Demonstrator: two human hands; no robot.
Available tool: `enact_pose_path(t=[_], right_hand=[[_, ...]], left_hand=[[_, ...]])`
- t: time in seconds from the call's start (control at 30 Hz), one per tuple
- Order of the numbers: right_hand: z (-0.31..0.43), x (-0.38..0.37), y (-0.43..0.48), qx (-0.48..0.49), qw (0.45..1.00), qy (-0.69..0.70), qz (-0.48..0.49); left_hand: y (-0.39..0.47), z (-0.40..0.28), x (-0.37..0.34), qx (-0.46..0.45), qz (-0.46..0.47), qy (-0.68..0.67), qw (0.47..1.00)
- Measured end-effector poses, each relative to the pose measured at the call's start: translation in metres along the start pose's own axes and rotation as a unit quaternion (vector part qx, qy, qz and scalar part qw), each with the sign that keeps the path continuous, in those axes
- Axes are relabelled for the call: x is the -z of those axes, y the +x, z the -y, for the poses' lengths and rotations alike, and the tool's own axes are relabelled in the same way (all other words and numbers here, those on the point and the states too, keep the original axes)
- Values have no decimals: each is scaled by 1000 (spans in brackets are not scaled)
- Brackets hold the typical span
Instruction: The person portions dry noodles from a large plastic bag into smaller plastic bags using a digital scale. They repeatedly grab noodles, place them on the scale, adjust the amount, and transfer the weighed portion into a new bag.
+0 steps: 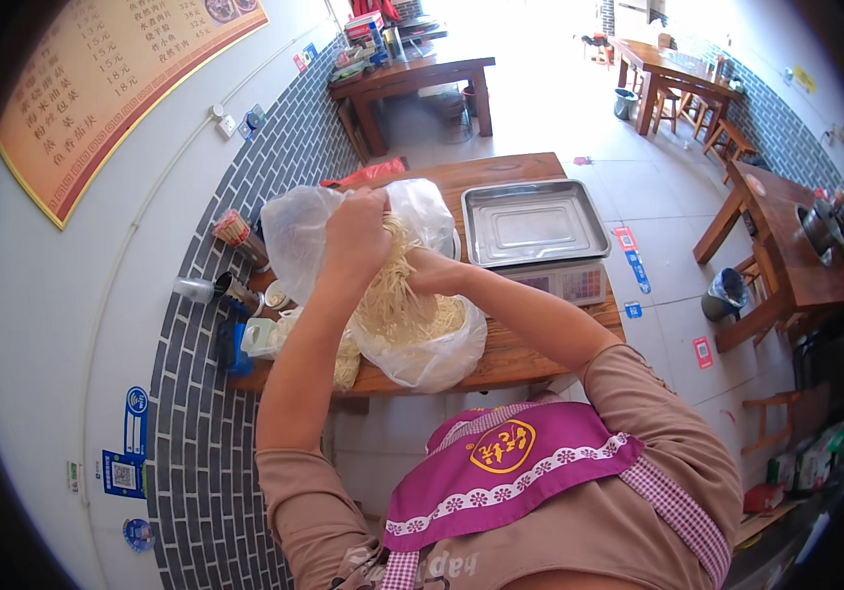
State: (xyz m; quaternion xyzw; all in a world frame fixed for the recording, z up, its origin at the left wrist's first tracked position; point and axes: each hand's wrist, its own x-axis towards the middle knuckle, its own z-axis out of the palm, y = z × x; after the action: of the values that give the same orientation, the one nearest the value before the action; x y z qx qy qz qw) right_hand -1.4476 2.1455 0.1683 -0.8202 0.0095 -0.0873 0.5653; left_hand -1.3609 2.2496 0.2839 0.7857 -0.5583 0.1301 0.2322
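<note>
My left hand [360,230] is closed on the upper end of a bundle of thin pale noodles [391,295]. The strands hang down over an open clear plastic bag [451,354] that holds more noodles. My right hand [433,271] is at the right side of the bundle, lower down, its fingers partly hidden among the strands; its grip cannot be made out. Behind my left hand lies another translucent plastic bag [293,228]. A smaller bag of noodles [347,365] lies left of the open bag, near the front edge of the wooden table [514,361].
A shallow metal tray [536,221] rests at the right, by a scale [573,284]. Along the brick-patterned wall stand a container of packed sticks [234,230], a dark cup [237,291] and a pale green plastic container [260,335]. A red bag [370,173] lies at the far edge.
</note>
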Motion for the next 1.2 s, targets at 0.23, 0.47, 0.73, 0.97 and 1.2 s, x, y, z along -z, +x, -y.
enact_pose_path(t=[0.23,0.47,0.73,0.97,1.2], right_hand=[[44,46,-17,144,984,93,-50],[112,117,-10,187,948,256,-31],[241,178,-8,311,860,403,23],[296,203,-29,384,835,388,66],[260,214,-52,342,828,441,45]], left_hand=[[-5,60,79,-35,85,-77,993],[9,109,78,109,41,117,986],[27,64,65,205,35,-136,969],[70,3,9,263,75,-314,909],[128,-51,-45,277,127,-557,773]])
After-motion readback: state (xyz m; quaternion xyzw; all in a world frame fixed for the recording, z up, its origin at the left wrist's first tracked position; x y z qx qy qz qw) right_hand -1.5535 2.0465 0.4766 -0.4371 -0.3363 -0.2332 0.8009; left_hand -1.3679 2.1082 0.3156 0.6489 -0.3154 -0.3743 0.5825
